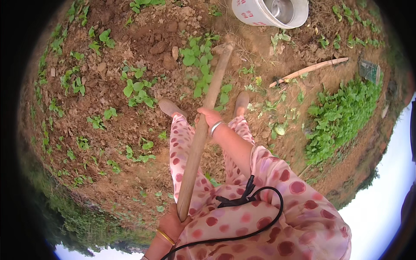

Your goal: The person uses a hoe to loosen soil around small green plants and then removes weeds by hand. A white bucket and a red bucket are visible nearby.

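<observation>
A long wooden tool handle [196, 148] slants from my waist up to the soil beyond my feet. Near its lower end my left hand [172, 221], with a gold-coloured bangle at the wrist, is closed round it. My right hand [209, 117], wearing a silver-coloured bangle, grips the shaft about halfway along. The handle's far end meets a soil-coloured tool head [229, 42], hard to tell from the ground. Leafy green seedlings [203, 65] grow just left of that end.
A white plastic bucket [252, 14] stands at the top. On the right lie a curved wooden stick [308, 70], a green container [369, 71] and a dense leafy patch [341, 120]. A pale round fruit [279, 129] lies right of my feet. Scattered seedlings [138, 87] grow at left.
</observation>
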Tool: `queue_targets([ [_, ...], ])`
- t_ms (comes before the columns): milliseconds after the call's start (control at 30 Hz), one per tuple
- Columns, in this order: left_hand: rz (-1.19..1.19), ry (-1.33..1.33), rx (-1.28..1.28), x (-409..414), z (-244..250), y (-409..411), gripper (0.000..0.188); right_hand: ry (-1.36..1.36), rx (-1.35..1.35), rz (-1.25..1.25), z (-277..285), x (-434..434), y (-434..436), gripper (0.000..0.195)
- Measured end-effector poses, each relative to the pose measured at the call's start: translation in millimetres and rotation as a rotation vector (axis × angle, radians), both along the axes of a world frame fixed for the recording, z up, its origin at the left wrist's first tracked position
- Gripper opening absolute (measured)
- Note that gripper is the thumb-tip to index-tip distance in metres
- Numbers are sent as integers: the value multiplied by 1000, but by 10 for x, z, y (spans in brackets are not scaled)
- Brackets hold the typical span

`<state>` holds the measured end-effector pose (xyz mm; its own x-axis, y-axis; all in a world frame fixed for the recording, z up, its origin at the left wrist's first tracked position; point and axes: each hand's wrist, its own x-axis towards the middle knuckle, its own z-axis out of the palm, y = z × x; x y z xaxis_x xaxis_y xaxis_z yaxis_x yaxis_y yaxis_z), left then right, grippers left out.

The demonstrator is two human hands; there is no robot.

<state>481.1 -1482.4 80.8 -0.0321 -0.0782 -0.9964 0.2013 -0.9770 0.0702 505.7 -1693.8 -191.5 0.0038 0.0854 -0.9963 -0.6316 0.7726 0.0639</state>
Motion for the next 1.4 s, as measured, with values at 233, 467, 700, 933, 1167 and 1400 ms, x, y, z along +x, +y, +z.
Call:
queue_targets([
  [233, 187, 25, -118, -56, 201, -324, 64, -26, 24, 25, 112, 84, -397, 16],
  [467, 309, 44, -135, 230, 590, -704, 58, 22, 81, 54, 375, 179, -661, 18],
  [700, 244, -26, -179, 0, 431, -725, 57, -44, 102, 24, 177, 6, -756, 16],
  [933, -120, 149, -102, -350, 63, -478, 56, -122, 206, -366, -7, -814, -533, 17],
  [1167, -49, 143, -198, -224, -977, -850, 53, 88, 394, 843, -34, -989, -1091, 60],
  [1400, 189, 224, -328, -656, -2398, -1492, 54, -316, -446, 1357, -1036, -185, -1688, 33],
])
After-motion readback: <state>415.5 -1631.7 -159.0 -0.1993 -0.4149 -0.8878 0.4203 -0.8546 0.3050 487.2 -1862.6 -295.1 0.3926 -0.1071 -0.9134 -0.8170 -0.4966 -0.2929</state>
